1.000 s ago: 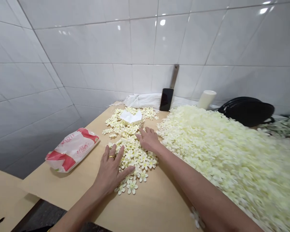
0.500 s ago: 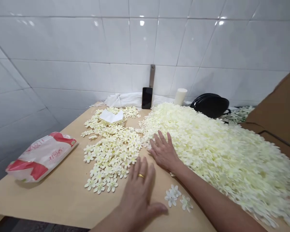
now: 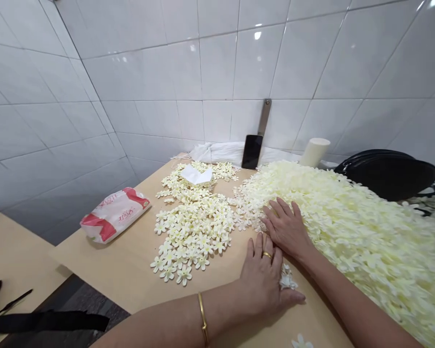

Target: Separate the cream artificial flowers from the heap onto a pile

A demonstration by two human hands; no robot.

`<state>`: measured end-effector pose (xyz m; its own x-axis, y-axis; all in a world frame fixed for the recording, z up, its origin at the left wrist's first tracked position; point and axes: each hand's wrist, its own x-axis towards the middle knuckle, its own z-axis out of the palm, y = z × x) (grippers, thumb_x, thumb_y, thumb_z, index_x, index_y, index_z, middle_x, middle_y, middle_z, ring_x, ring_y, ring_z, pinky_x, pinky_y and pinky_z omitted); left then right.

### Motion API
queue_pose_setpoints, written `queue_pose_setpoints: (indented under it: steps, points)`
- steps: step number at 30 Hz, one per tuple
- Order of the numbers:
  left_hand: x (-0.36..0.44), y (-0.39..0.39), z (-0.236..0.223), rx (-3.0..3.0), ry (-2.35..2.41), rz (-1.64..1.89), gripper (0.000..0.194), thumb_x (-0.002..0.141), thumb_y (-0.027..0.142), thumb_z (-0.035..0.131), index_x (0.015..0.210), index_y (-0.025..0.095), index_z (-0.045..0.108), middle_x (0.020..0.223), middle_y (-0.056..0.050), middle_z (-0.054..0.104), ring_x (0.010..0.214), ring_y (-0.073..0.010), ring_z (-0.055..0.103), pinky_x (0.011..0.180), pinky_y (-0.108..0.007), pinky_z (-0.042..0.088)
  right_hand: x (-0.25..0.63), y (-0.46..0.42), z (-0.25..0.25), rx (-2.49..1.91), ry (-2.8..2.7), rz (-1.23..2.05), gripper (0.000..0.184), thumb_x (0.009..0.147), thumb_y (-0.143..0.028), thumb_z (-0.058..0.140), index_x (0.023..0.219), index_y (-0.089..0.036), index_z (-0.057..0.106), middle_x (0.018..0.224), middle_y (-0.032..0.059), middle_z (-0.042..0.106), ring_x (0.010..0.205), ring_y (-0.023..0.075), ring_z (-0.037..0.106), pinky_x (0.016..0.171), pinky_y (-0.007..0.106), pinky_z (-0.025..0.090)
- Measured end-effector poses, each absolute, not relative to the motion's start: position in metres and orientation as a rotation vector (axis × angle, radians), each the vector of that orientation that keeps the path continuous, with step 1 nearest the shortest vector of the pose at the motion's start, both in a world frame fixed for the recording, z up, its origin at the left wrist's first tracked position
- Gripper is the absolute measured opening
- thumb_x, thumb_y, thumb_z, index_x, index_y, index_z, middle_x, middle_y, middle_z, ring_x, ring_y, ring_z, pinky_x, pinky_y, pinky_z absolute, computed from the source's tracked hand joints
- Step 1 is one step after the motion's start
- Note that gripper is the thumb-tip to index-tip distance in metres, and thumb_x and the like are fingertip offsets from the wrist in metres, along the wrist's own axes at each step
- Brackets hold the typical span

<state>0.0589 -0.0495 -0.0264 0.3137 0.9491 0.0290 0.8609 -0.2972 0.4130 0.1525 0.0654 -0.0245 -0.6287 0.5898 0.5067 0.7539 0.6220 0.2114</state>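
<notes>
My left hand, wearing a ring, lies flat on the brown tabletop with its thumb stretched out to the right. A few white flowers show between its thumb and forefinger. Just beyond, my right hand rests palm down, fingers spread, at the left edge of a large heap of cream artificial flowers. The left fingertips come close to the right hand; whether they touch I cannot tell. A smaller spread of yellowish flowers lies to the left of both hands. One loose flower is at the bottom edge.
A red and white tissue pack lies at the left. White paper sits on the far flowers. Along the tiled wall stand a phone, a metal strip, a white cylinder and a black bag.
My left hand has moved right, up to the loose white flowers beside my right hand. My right hand stays at the heap's edge. The view has turned left.
</notes>
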Motion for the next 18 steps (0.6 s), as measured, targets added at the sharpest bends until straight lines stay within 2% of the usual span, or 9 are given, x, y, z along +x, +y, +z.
queue_pose_setpoints:
  steps: [4, 7, 11, 15, 18]
  points:
    - [0.047, -0.038, -0.011, 2.305, 1.622, 0.358, 0.105, 0.063, 0.078, 0.022, 0.137, 0.004, 0.016, 0.143, -0.022, 0.012, 0.130, -0.0388, 0.003, 0.104, -0.053, 0.010, 0.149, 0.059, -0.015, -1.052, -2.433, -0.497, 0.036, 0.087, -0.031, 0.034, 0.108, -0.017, 0.059, 0.117, 0.0115, 0.056, 0.117, 0.0289, 0.038, 0.097, 0.048, 0.019]
    - [0.032, -0.027, 0.007, 2.356, 1.730, 0.266, 0.105, 0.063, 0.078, 0.023, 0.133, 0.000, 0.027, 0.139, -0.025, 0.021, 0.129, -0.0398, 0.008, 0.103, -0.054, 0.009, 0.150, 0.050, -0.001, -0.993, -2.400, -0.433, 0.035, 0.086, -0.031, 0.035, 0.110, -0.018, 0.058, 0.118, 0.0103, 0.055, 0.117, 0.0273, 0.038, 0.097, 0.046, 0.020]
    - [0.007, -0.003, 0.025, 2.399, 1.916, 0.194, 0.091, 0.070, 0.073, 0.020, 0.122, 0.001, 0.044, 0.133, -0.026, 0.035, 0.128, -0.0367, 0.019, 0.103, -0.052, 0.012, 0.156, 0.033, 0.015, -0.906, -2.331, -0.409, 0.034, 0.086, -0.032, 0.037, 0.109, -0.017, 0.058, 0.116, 0.0112, 0.055, 0.117, 0.0266, 0.038, 0.097, 0.045, 0.023]
    - [-0.015, 0.027, 0.021, 2.241, 2.194, 0.034, 0.080, 0.078, 0.063, 0.019, 0.122, 0.000, 0.043, 0.129, -0.025, 0.041, 0.129, -0.0382, 0.015, 0.101, -0.055, 0.012, 0.163, 0.002, 0.015, -0.818, -2.344, -0.422, 0.035, 0.086, -0.033, 0.039, 0.109, -0.013, 0.057, 0.115, 0.0145, 0.055, 0.118, 0.0281, 0.036, 0.097, 0.046, 0.026]
    - [-0.019, 0.044, 0.011, 2.210, 2.153, -0.029, 0.075, 0.080, 0.059, 0.021, 0.123, 0.000, 0.041, 0.131, -0.025, 0.038, 0.129, -0.0385, 0.011, 0.100, -0.056, 0.012, 0.167, -0.027, 0.001, -0.618, -2.577, -0.431, 0.046, 0.084, -0.042, 0.040, 0.117, -0.013, 0.052, 0.123, 0.0157, 0.049, 0.122, 0.0313, 0.031, 0.097, 0.049, 0.024]
